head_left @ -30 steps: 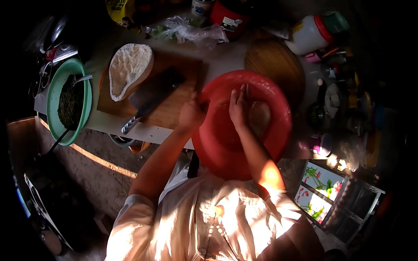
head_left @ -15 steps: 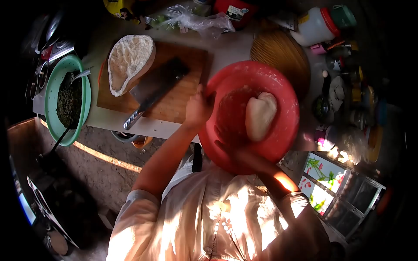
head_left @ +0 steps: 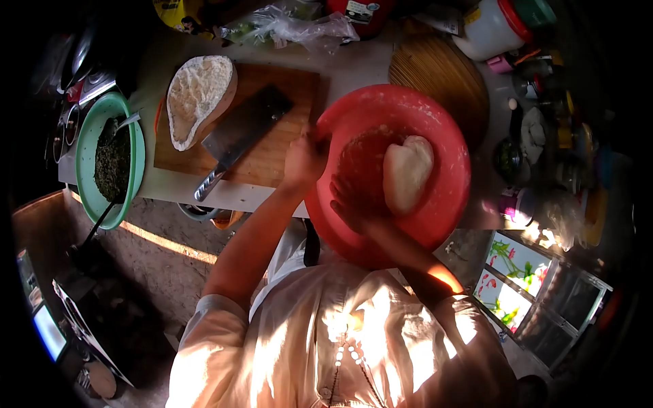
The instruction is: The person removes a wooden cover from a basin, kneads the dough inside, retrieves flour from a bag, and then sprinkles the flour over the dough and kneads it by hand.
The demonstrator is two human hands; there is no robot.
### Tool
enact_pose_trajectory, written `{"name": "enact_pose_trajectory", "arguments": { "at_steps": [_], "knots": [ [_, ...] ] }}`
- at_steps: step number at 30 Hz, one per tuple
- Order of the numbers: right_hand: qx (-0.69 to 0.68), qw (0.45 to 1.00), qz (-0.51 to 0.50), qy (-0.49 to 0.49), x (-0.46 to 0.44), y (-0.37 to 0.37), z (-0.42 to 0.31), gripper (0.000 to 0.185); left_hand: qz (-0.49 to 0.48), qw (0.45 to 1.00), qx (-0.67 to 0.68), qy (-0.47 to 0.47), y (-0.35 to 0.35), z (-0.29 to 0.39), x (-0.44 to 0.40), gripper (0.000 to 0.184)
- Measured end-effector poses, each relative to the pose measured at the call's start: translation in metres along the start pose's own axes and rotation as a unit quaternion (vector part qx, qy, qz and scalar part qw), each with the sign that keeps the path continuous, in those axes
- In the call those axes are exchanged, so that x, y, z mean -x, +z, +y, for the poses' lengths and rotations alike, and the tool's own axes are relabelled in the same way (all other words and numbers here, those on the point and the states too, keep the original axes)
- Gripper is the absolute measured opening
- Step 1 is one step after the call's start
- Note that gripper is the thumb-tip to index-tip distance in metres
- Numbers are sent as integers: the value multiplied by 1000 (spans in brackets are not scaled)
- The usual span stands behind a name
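A red basin (head_left: 445, 183) stands tilted against my front at the counter's edge. My left hand (head_left: 305, 160) is closed round its left rim. Inside the basin, my right hand (head_left: 350, 204) lies with its fingers stretched along the lower left wall, in shadow. Beside those fingers, to the right, rests a smooth pale lump of dough (head_left: 408, 173), apart from the hand. Floury smears mark the basin's inner wall.
Left of the basin, a cleaver (head_left: 248, 126) and a flour-filled gourd scoop (head_left: 197, 98) lie on a wooden board (head_left: 272, 170). A green bowl (head_left: 139, 153) holds dark chopped filling. A round wooden lid (head_left: 435, 75), jars (head_left: 490, 30) and a plastic bag (head_left: 292, 27) stand behind.
My right hand has slid up the basin's inner wall, away from me, its fingers now showing more clearly. My left hand keeps its hold on the rim. The view has shifted slightly.
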State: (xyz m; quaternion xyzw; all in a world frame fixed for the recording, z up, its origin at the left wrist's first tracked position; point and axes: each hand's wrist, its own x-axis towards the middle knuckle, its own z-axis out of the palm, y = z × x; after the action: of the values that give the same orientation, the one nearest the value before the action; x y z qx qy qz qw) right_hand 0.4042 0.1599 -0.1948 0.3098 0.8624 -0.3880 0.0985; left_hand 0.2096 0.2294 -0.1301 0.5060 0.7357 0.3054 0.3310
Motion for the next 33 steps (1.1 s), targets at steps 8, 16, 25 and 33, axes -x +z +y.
{"name": "enact_pose_trajectory", "arguments": {
  "at_steps": [8, 16, 25, 33],
  "knots": [
    [254, 952, 150, -84, -2, -14, -13, 35, 9, 1000, -6, 13, 1, 4, 0, 26],
    [-435, 900, -13, 4, 38, 20, 1, 51, 14, 1000, -1, 25, 5, -1, 1, 28],
    [114, 993, -7, -35, 37, -17, 2, 59, -7, 1000, -14, -1, 0, 4, -4, 24],
    [221, 949, 224, 28, -17, -34, -10, 60, -16, 1000, -3, -4, -2, 4, -1, 24]
  ]
}}
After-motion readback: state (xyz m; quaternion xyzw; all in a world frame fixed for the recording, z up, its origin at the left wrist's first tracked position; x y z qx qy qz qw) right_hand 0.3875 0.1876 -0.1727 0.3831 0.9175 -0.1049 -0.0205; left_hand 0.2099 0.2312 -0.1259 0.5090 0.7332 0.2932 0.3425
